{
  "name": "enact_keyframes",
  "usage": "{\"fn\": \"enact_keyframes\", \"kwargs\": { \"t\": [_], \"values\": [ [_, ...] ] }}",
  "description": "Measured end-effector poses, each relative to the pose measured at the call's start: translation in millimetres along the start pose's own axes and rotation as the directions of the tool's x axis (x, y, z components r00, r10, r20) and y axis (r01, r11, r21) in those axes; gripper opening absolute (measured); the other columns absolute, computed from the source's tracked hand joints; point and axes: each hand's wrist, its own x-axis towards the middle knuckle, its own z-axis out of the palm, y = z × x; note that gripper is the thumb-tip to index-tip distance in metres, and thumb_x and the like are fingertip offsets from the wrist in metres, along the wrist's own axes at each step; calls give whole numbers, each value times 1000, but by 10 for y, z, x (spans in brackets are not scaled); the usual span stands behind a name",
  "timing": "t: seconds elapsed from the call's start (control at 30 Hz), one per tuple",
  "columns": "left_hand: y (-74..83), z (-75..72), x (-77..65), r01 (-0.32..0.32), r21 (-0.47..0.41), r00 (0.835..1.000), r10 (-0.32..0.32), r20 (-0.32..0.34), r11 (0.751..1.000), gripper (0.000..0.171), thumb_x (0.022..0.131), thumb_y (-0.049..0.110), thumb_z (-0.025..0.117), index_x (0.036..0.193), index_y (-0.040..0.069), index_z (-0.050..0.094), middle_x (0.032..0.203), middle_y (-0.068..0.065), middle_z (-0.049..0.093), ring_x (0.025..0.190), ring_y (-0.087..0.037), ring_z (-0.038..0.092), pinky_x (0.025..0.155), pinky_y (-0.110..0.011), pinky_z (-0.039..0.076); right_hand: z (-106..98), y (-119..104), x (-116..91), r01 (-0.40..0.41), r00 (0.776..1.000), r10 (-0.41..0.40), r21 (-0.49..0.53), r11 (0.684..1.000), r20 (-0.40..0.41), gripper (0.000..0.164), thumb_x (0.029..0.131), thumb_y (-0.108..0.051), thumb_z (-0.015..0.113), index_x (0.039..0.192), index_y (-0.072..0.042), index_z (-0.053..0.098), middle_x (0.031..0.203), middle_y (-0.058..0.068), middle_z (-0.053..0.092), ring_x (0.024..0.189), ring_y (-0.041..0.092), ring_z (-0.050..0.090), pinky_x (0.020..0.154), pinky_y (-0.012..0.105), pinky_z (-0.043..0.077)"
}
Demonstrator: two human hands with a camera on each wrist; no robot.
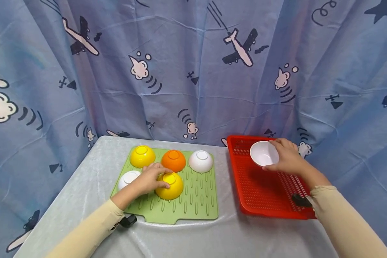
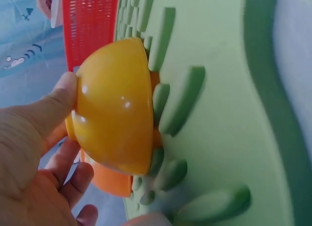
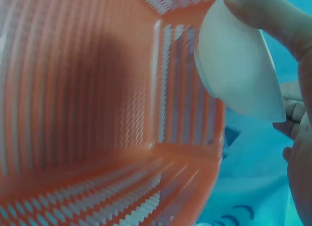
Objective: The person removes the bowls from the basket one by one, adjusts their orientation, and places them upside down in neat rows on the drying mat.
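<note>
My left hand (image 1: 150, 178) pinches the foot of an upside-down yellow bowl (image 1: 172, 190), thumb on one side and fingers on the other. In the left wrist view that yellow bowl (image 2: 114, 109) sits rim down on the ribs of a green drying mat (image 1: 196, 209). Over the back of a red slotted basket (image 1: 240, 186), my right hand (image 1: 287, 157) grips a white bowl (image 1: 263, 154) by its rim. The bowl is tilted, its inside facing the head camera. From the right wrist, the same white bowl (image 3: 236, 60) hangs above the basket, apart from its floor.
Upside down on the mat's back row are a yellow bowl (image 1: 142, 156), an orange bowl (image 1: 173, 160) and a white bowl (image 1: 200, 161). Another white bowl (image 1: 128, 178) is partly hidden behind my left hand. A patterned curtain (image 1: 193, 71) closes off the table's back.
</note>
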Motion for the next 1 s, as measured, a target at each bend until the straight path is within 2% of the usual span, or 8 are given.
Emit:
{"fn": "enact_keyframes", "kwargs": {
  "t": [0.1, 0.27, 0.43, 0.6, 0.87, 1.0],
  "values": [
    [-3, 9, -26, 15, 10, 999, -14, -43, 1000, 54, 79, 40, 87, 128, 23, 72, 112, 3, 62, 108, -20, 50, 89, -43, 30, -35, -199, -14, -44, 998, 48, 72, 996, -45, 110, 62, -48, 96, 145, 4, 47, 135, 31, 43, 123, 51, 35, 100, 68, 20],
    [9, 67, -107, 62, -17, 995, -63, -73, 998, 52, 81, 35, 87, 129, 21, 71, 111, 4, 60, 108, -19, 50, 92, -44, 31, -19, -561, -103, -62, 989, 83, 169, 984, -118, 108, 63, -43, 96, 145, 5, 46, 136, 32, 40, 125, 52, 33, 100, 69, 18],
    [59, 96, -137, 48, -62, 994, -54, -100, 997, 53, 84, 29, 85, 133, 17, 69, 116, 1, 62, 110, -21, 49, 93, -45, 32, 20, -792, -198, -68, 980, 102, 192, 979, -171, 103, 63, -38, 96, 143, 5, 49, 134, 29, 43, 126, 48, 35, 100, 67, 22],
    [85, 92, -142, 51, -58, 993, -56, -105, 997, 53, 86, 30, 84, 135, 16, 69, 121, 1, 63, 113, -22, 50, 92, -43, 32, 77, -996, -252, -79, 977, 121, 232, 970, -174, 104, 63, -38, 96, 145, 3, 48, 136, 28, 44, 127, 47, 36, 98, 66, 28],
    [102, 48, -167, 72, -48, 993, -76, -87, 996, 51, 85, 26, 84, 133, 16, 68, 124, -2, 63, 120, -25, 51, 94, -48, 31, 195, -1402, -333, -97, 977, 153, 324, 941, -152, 103, 64, -38, 96, 149, -4, 47, 142, 22, 43, 131, 43, 36, 98, 63, 34],
    [136, 62, -140, 49, -46, 996, -53, -75, 998, 51, 86, 27, 84, 134, 16, 68, 126, -3, 63, 121, -26, 50, 95, -48, 31, 199, -1556, -415, -77, 976, 140, 338, 938, -167, 105, 62, -36, 97, 149, -3, 48, 140, 21, 44, 129, 41, 36, 96, 62, 36]
  ]
}}
